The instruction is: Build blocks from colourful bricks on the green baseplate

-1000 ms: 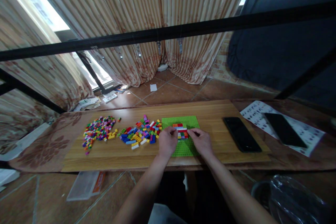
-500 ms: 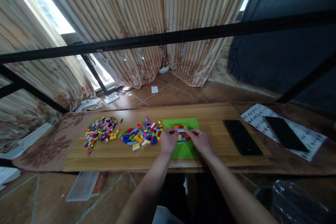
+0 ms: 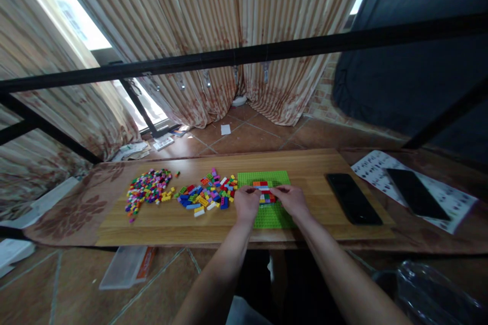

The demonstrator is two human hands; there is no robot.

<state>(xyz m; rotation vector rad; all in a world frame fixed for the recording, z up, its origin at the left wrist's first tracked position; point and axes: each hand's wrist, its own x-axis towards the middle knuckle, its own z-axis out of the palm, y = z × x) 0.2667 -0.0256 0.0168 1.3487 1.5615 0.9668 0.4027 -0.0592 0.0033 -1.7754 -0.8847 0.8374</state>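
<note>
A green studded baseplate (image 3: 272, 220) lies on the wooden board, and a small build of joined toy bricks (image 3: 263, 184) stands on it, with orange, red, white and other colours showing. My left hand (image 3: 246, 204) is at the left end of the build, its thumb and fingers closed together against the bricks. From the other side, my right hand (image 3: 292, 200) pinches at the right end, beside a red brick (image 3: 268, 197). The fingers cover part of the build, so the exact bricks under the fingertips are hard to make out.
Left of the baseplate lie a loose spread of larger bricks (image 3: 208, 194) and a heap of tiny bricks (image 3: 148, 187). A black phone (image 3: 353, 199) rests at right on the wooden board (image 3: 310, 162). Beyond it, a dark tablet-like slab (image 3: 415, 193) covers part of a printed sheet (image 3: 375, 162).
Both hands stay at the build with only slight finger movement. The whole view has shifted a little; the loose bricks look unmoved.
</note>
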